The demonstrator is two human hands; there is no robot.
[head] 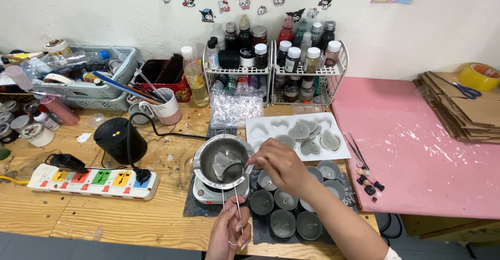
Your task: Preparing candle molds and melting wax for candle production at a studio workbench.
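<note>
At the wooden table's (130,218) near edge, the left hand (229,234) is closed around the thin wire handle (232,200) of a round steel melting pot (223,158). Just beyond, the right hand (281,163) pinches a spoon (234,167) dipped inside.

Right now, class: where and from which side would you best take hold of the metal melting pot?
Probably by its thin wire handle, from the near side: it sticks out toward the table edge, where the left hand grips it, clear of the small hotplate under the pot.

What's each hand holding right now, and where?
Left hand grips the metal pot by its wire handle's end. Right hand pinches a spoon's top, inside the pot.
</note>
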